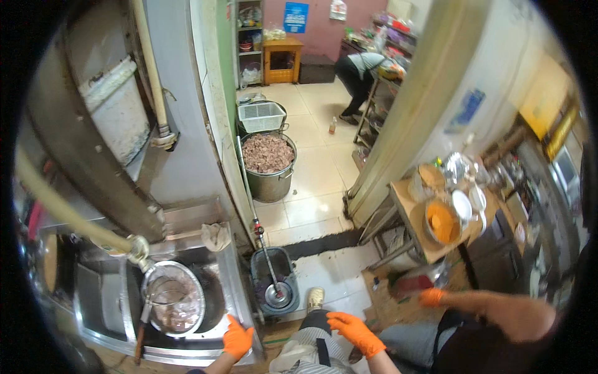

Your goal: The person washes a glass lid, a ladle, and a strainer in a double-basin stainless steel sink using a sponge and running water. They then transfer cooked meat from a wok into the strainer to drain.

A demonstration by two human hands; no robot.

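My left hand [237, 337], in an orange glove, is empty beside the right rim of the stainless steel sink [229, 280]. Whether it touches the rim is unclear. In the sink's right bowl sits a metal basin [189, 322] with water and pale pieces, perhaps meat. Across it lies a wire skimmer [169, 291], its wooden handle over the front edge. My right hand [355, 331], also orange-gloved, is in front of my body with fingers spread and nothing in them. Just ahead of my legs stands a mop bucket [273, 306] with a spin mop [268, 257] in it.
A co-worker's orange-gloved hand [430, 297] is close on my right, by a blurred red thing [413, 283]. A wooden table [406, 205] bears an orange-filled bowl [441, 222]. Beyond the doorway stand a pot of minced meat [268, 152], a bottle [332, 125] and a bending person [357, 77].
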